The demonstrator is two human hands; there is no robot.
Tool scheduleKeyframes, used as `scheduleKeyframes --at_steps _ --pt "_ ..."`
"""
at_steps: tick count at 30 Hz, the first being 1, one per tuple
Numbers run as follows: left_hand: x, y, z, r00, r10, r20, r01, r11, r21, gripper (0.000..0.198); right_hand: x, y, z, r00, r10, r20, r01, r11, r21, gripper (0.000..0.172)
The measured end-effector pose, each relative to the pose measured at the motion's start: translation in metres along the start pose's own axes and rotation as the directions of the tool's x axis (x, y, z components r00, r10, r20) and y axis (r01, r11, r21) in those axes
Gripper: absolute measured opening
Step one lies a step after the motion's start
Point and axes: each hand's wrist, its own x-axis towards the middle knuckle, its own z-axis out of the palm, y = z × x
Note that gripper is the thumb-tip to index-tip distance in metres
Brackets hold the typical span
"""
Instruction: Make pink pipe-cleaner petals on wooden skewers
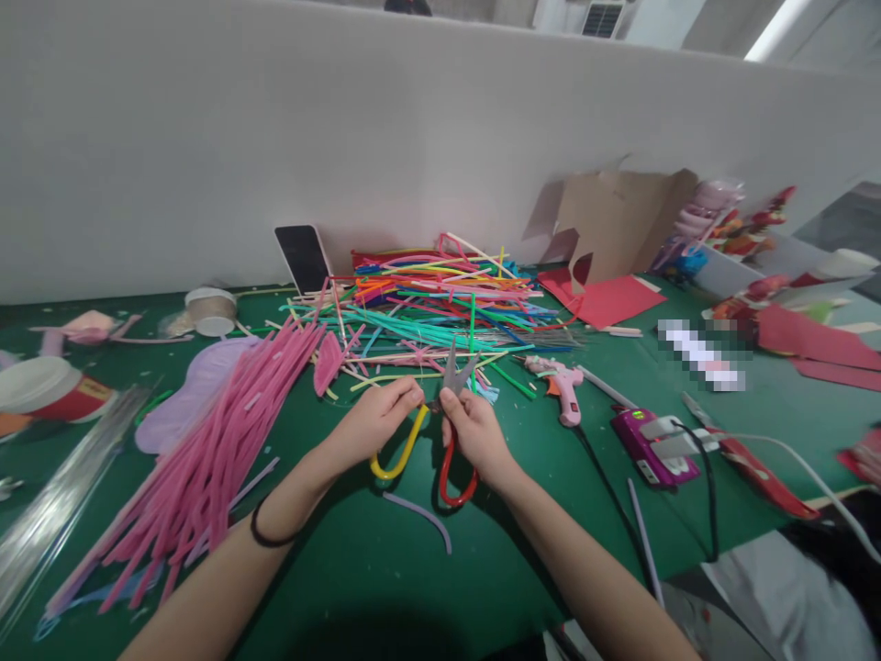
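One right hand [482, 436] gripped one pair of scissors [451, 375] (two blades, parted); one left hand [385, 411] bunched beside them, its grip unclear. One glue gun [567, 390] lay nearby.

Pink strips [224, 450] lie on a green table [337, 578].

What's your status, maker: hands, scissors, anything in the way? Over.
Left hand on yellow handle; right hand on red handle. Scissors open, blades upward in view. Pipe cleaner pile just beyond.
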Motion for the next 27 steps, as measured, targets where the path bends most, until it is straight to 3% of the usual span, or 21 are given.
scheduleKeyframes --at_steps 5,10,13,16,23,27 --pt "-0.003 -0.002 0.001 0.999 -0.02 -0.037 0.018 0.998 -0.066 0.031 0.002 -0.001 -0.001 1.0 0.015 -0.004 -0.015 0.999 0.034 0.048" --pt "-0.016 -0.005 0.013 0.981 -0.166 -0.099 0.137 0.958 -0.252 0.031 0.004 -0.001 0.003 0.999 0.006 0.036 -0.007 1.0 0.027 0.052" --pt "-0.025 -0.006 0.029 0.937 -0.322 -0.139 0.227 0.858 -0.461 0.029 0.004 0.003 0.006 0.999 0.001 0.038 -0.001 1.0 0.005 0.052" --pt "-0.032 -0.006 0.042 0.892 -0.434 -0.129 0.232 0.682 -0.694 0.028 0.004 0.008 0.01 0.999 -0.016 0.047 0.017 1.0 -0.003 0.05" --pt "-0.037 0.003 0.045 0.871 -0.469 -0.149 0.064 0.407 -0.911 0.027 0.007 0.01 0.015 0.999 0.049 -0.002 -0.049 0.995 0.088 0.049" --pt "-0.04 0.002 0.051 0.871 -0.456 -0.18 0.015 0.392 -0.92 0.03 0.008 0.007 0.009 0.994 0.106 -0.024 -0.102 0.986 0.131 0.049"
